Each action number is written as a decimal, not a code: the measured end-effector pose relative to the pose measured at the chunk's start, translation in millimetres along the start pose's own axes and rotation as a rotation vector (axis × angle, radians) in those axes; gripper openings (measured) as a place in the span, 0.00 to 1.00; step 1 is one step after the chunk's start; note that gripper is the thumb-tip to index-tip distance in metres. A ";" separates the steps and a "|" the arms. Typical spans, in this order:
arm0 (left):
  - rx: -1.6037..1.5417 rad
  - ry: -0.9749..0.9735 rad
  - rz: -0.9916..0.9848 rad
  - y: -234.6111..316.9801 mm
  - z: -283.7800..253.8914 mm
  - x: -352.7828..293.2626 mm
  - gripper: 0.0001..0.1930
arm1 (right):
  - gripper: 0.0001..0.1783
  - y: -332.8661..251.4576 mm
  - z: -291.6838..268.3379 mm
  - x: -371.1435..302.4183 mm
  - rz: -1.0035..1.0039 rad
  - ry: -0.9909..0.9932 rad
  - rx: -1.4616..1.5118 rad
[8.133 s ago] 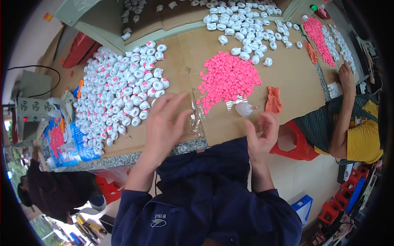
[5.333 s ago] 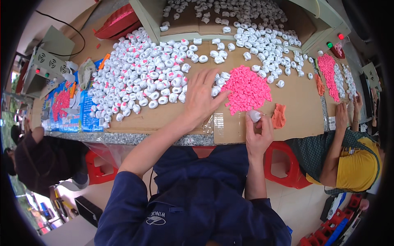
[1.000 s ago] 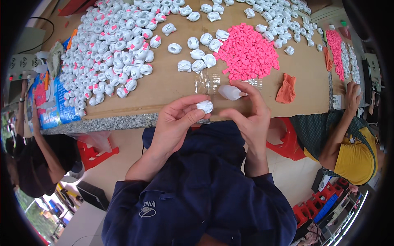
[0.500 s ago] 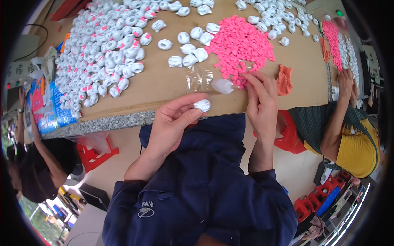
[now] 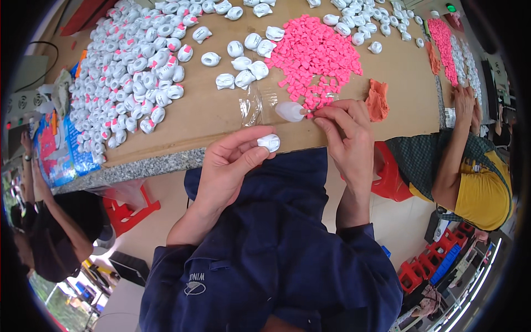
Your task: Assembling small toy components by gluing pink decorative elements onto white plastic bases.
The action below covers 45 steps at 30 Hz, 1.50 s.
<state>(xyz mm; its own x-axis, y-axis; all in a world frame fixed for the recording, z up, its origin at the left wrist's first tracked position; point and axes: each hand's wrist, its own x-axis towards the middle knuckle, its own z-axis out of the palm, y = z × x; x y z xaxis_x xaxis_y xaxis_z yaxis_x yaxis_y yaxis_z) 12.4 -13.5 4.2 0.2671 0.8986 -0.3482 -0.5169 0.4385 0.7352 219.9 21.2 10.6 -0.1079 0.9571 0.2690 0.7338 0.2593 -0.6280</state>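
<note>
My left hand (image 5: pixel 232 160) holds a small white plastic head-shaped piece (image 5: pixel 269 143) between thumb and fingers, just over the table's near edge. My right hand (image 5: pixel 348 130) has its thumb and forefinger drawn together at the nozzle end of a small translucent squeeze bottle (image 5: pixel 289 112), which lies on its side. What is between those fingertips is too small to make out; a bit of pink shows beside them. Directly beyond is a heap of small pink pieces (image 5: pixel 318 55). Several loose white pieces (image 5: pixel 241 63) lie left of that heap.
A large pile of white pieces, many with pink parts (image 5: pixel 138 72), covers the table's left side. More white pieces (image 5: pixel 359 19) lie at the far right. An orange cloth (image 5: pixel 377 100) and a clear plastic wrapper (image 5: pixel 251 108) lie nearby. Co-workers sit left and right (image 5: pixel 481 188).
My right fingertips have shifted slightly left and now sit closer against the bottle's nozzle end. My left hand keeps the white piece, turned a little. The whole view has shifted slightly.
</note>
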 end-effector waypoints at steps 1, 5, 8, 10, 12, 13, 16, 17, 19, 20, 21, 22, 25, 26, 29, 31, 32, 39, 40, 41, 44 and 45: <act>-0.005 -0.002 0.006 -0.4 0.1 -0.3 0.15 | 0.07 -0.4 0.2 0.9 -0.001 -0.001 0.001; 0.009 -0.003 0.007 -0.6 -0.6 -1.5 0.15 | 0.07 -1.3 3.9 4.7 -0.055 -0.012 0.018; -0.006 -0.002 0.031 -2.7 0.8 -0.9 0.15 | 0.06 -0.5 7.4 4.3 -0.085 -0.015 -0.001; -0.019 -0.023 0.045 -3.8 1.1 0.7 0.16 | 0.06 -1.9 9.1 3.4 -0.086 -0.010 -0.015; -0.011 -0.029 0.078 -7.8 2.7 1.5 0.16 | 0.05 -8.2 7.8 -2.1 -0.034 0.029 0.037; -0.005 -0.039 0.109 -9.9 3.9 1.8 0.16 | 0.05 -12.5 6.1 -5.8 -0.034 0.028 0.039; -0.006 -0.033 0.182 -15.1 8.8 3.4 0.15 | 0.06 -26.6 1.3 -16.2 -0.004 0.048 0.131; -0.005 -0.034 0.180 -16.9 9.2 3.5 0.15 | 0.06 -30.8 1.3 -18.3 -0.030 0.045 0.133; -0.009 -0.056 0.229 -20.9 10.5 4.2 0.16 | 0.07 -33.7 1.5 -21.2 -0.054 0.044 0.131; -0.009 -0.058 0.228 -22.0 12.6 4.3 0.16 | 0.07 -34.2 1.6 -22.3 -0.059 0.043 0.107; 0.053 -0.024 0.260 -22.0 15.0 3.7 0.15 | 0.08 -35.2 2.0 -22.6 -0.067 0.042 0.086; 0.116 0.010 0.293 -21.8 16.2 3.0 0.15 | 0.08 -36.7 2.0 -22.0 -0.068 0.041 0.088; 0.463 0.048 0.438 -24.2 14.1 3.1 0.12 | 0.08 -40.6 1.2 -19.9 -0.086 0.052 0.025; 0.463 0.050 0.439 -23.9 14.2 3.7 0.12 | 0.08 -41.5 1.1 -20.1 -0.088 0.038 0.019; 0.606 0.052 0.566 -24.1 15.0 5.3 0.10 | 0.07 -41.4 5.4 -24.0 -0.055 0.049 0.064; 0.444 0.053 0.488 -25.4 13.7 4.9 0.11 | 0.07 -40.4 6.4 -25.9 -0.023 0.070 0.119; 0.444 0.054 0.488 -25.2 12.1 5.0 0.11 | 0.07 -38.9 4.7 -26.7 0.024 0.042 0.198; 0.154 -0.144 0.323 -22.1 6.8 7.5 0.12 | 0.09 -27.1 6.1 -25.2 0.209 -0.068 0.568; 0.138 -0.151 0.294 -21.4 6.6 7.4 0.12 | 0.09 -28.2 6.3 -24.9 0.209 -0.068 0.569; 0.138 -0.150 0.294 -21.5 5.9 8.1 0.12 | 0.09 -30.2 6.8 -24.5 0.291 -0.044 0.635; 0.025 -0.166 0.221 -21.1 4.6 10.6 0.10 | 0.11 -27.9 10.0 -24.2 0.312 -0.031 0.745; 0.045 -0.174 0.208 -20.1 4.1 10.5 0.10 | 0.12 -26.2 11.7 -24.5 0.254 -0.040 0.789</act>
<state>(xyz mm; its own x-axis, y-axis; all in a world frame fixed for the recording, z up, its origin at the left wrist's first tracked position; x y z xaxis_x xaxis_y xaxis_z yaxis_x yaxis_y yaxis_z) 28.9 -13.0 -11.8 0.2964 0.9513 -0.0848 -0.5394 0.2401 0.8071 195.5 -7.6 12.0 -0.0371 0.9988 0.0329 0.0543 0.0349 -0.9979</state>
